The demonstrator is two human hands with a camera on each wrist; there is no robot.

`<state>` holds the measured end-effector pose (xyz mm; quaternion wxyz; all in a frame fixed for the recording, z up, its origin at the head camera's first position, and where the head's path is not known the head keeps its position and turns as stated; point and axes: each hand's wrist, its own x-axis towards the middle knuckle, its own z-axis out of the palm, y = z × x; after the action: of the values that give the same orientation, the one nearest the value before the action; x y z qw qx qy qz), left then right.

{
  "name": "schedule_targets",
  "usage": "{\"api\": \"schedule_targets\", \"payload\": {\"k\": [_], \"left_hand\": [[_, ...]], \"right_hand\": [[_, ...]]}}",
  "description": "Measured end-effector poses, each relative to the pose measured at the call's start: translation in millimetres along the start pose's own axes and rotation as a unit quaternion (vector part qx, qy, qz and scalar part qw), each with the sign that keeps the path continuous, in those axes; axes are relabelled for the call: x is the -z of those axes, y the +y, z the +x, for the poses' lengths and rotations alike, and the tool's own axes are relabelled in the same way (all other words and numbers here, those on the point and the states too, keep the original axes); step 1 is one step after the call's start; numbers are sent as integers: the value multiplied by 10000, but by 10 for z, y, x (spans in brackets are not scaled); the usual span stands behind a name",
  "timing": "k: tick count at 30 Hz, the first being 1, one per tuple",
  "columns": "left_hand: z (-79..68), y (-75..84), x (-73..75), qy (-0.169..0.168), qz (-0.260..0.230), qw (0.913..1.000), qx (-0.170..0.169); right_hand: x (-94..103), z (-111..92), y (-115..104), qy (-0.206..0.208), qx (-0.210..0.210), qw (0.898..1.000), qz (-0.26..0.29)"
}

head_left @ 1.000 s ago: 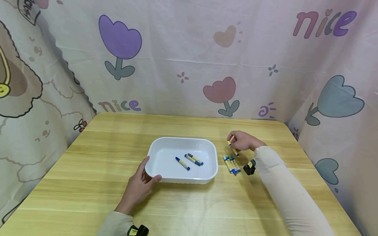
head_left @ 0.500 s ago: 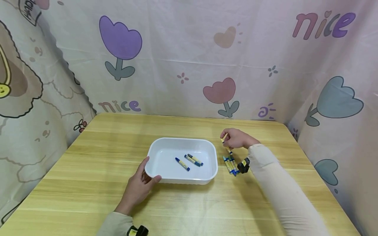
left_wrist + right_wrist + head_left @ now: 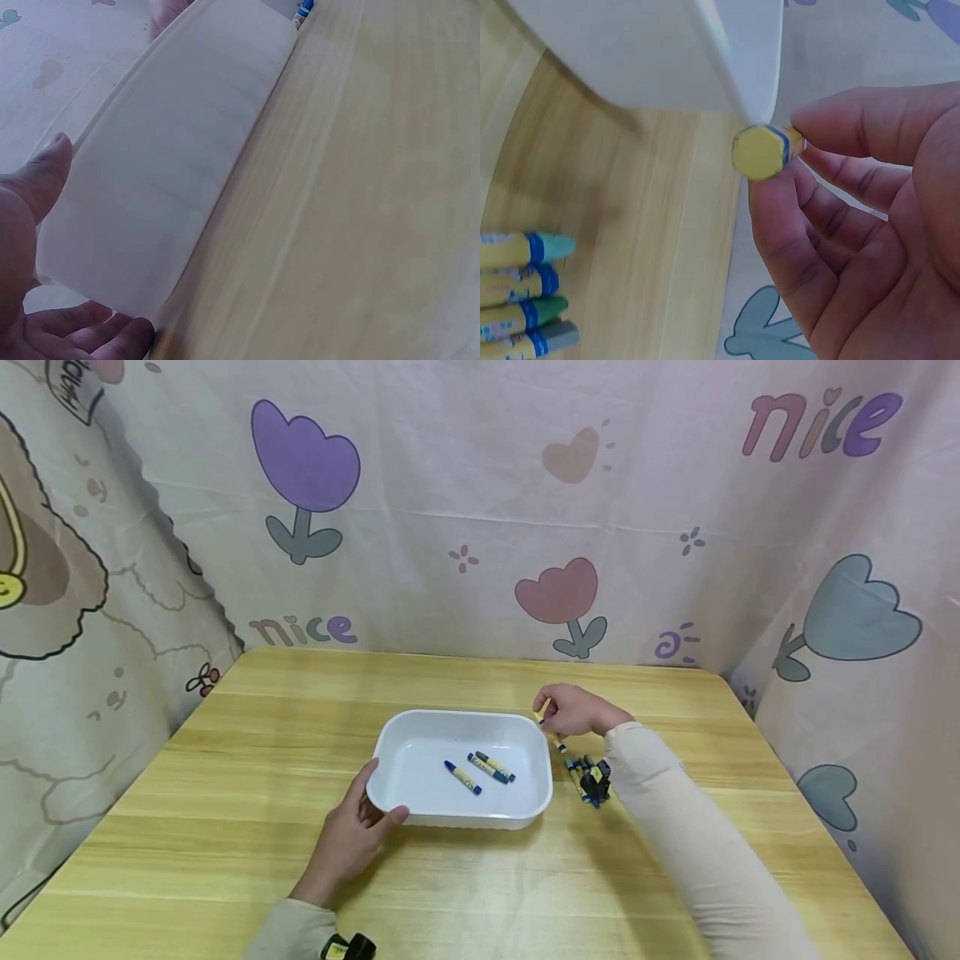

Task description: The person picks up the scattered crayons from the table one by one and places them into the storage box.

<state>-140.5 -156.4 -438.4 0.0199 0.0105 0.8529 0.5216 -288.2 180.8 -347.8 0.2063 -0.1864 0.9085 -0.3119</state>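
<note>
The left hand (image 3: 352, 835) has its grip clamped on the near left corner of the white tub (image 3: 457, 822): the thumb lies at the near rim and the fingers bend round the left side. The tub stands upright on the wooden surface (image 3: 450, 893), around its middle. Holding a corner seems a sensible choice, since it would brace such a light-looking tub against sliding while leaving the space above it unobstructed.

The right hand (image 3: 576, 710) is just beside the tub's far right corner. Its grip is clamped on one crayon (image 3: 759, 152), pinched between thumb and forefinger, with a flat yellow end facing the right wrist view. A fingertip pinch suits something so slim, and it probably allows the crayon to be turned easily. In the head view the crayon slants, its lower end toward the near right; whether it touches the rim I cannot tell.

Inside the tub, right of its middle, lie a pair of crayons (image 3: 491, 767) side by side and a single crayon (image 3: 463, 778) to their left, all flat on the bottom.

To the right of the tub, a cluster of crayons (image 3: 517, 322) lies on the surface, packed side by side, perhaps for a short reach. The black wrist camera (image 3: 596, 782) hides part of it in the head view, so I leave them uncounted.
</note>
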Motion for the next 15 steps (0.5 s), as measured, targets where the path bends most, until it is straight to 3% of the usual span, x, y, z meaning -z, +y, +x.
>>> {"api": "schedule_targets", "payload": {"k": [15], "left_hand": [[2,-16,8,-7,45,10000,-77]], "right_hand": [[-164,150,-296,-141,-38,9995,-281]]}}
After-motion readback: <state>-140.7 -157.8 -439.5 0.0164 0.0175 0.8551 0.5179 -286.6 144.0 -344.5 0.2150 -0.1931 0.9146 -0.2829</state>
